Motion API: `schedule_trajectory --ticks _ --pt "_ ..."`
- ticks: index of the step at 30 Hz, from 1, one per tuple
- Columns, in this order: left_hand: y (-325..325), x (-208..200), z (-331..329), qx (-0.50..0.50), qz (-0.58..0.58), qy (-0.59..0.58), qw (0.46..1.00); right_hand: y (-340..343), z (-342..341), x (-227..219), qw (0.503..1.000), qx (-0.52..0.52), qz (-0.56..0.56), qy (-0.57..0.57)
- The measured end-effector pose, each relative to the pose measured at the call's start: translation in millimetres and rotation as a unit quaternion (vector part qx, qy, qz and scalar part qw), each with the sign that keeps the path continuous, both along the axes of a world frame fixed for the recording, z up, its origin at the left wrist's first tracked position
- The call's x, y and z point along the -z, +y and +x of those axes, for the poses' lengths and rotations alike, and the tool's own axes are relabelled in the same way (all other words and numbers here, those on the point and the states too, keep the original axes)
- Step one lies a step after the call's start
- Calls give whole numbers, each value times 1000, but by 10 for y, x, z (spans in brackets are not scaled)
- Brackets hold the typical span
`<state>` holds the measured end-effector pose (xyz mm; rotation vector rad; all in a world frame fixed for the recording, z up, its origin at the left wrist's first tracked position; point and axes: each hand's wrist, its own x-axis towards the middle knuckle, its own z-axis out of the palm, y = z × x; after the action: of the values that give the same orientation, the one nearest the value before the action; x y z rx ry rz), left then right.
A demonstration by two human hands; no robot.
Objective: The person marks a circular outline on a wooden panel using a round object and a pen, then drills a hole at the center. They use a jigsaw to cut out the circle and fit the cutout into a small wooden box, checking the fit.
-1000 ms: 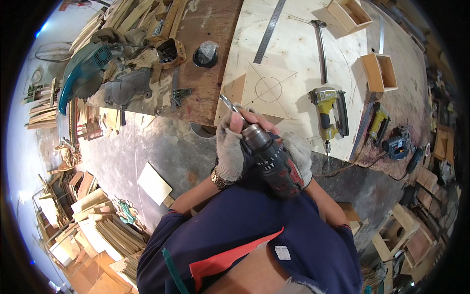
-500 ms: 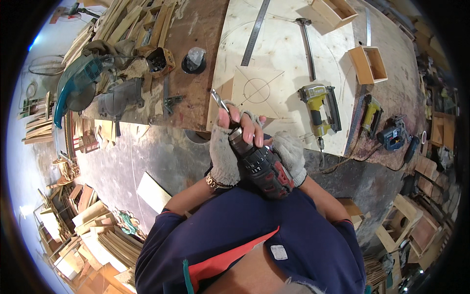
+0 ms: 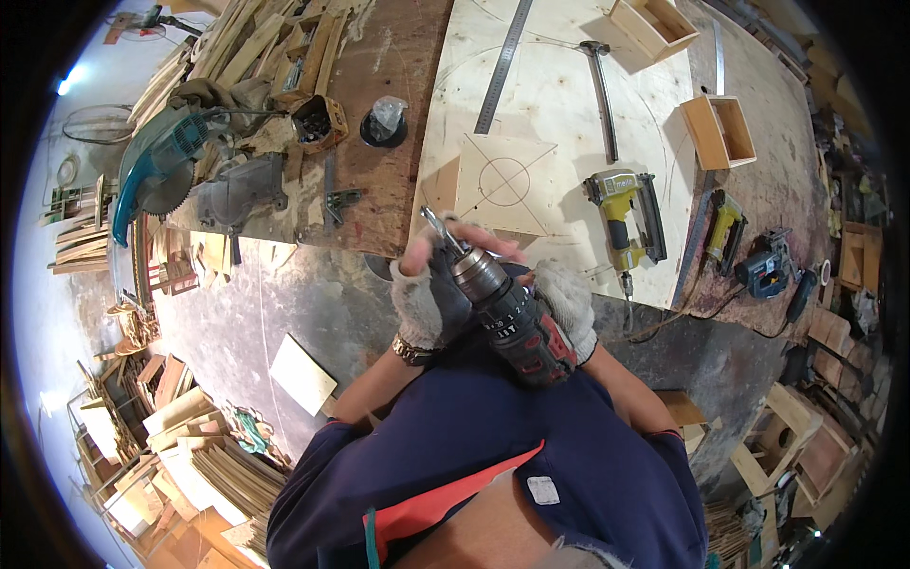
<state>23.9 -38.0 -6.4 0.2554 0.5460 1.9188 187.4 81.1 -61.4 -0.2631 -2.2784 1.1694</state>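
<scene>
My right hand (image 3: 566, 303), in a fingerless knit glove, grips a black and red cordless drill (image 3: 521, 337) by its handle, mostly hidden under the body. The drill tilts up to the left, and a metal bit (image 3: 439, 228) sticks out of its chuck (image 3: 479, 273). Also gloved, my left hand (image 3: 431, 294) is spread behind the chuck and bit, thumb on one side and fingers stretched out on the other; whether it touches them is unclear. Beyond lies a thin square board (image 3: 482, 211) with a drawn circle and crossing diagonals, on a plywood sheet (image 3: 559, 104).
A steel ruler (image 3: 502, 71), a hammer (image 3: 604, 100), and a yellow nail gun (image 3: 621, 223) lie on the plywood. Farther right are a second nail gun (image 3: 722, 228), a blue jigsaw (image 3: 761, 273) and wooden boxes (image 3: 706, 133). A teal miter saw (image 3: 161, 166) stands left.
My left fingers have come off the front of the chuck and spread behind it, baring the chuck. The drill has shifted slightly right, its bit tip lower. The view has shifted slightly.
</scene>
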Motion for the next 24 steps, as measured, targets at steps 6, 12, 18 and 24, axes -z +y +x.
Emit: schedule_trajectory --ticks 6,12,18,24 --pt "22 -105 62 -29 -160 100 982 35 -33 -68 999 -16 8 40" --pt "58 -157 134 -25 -108 87 990 -77 80 118 998 12 8 -58" --pt "35 -234 202 65 -224 64 970 57 63 10 996 -14 86 22" --pt "70 116 216 92 -112 8 989 -24 123 58 998 24 64 -6"
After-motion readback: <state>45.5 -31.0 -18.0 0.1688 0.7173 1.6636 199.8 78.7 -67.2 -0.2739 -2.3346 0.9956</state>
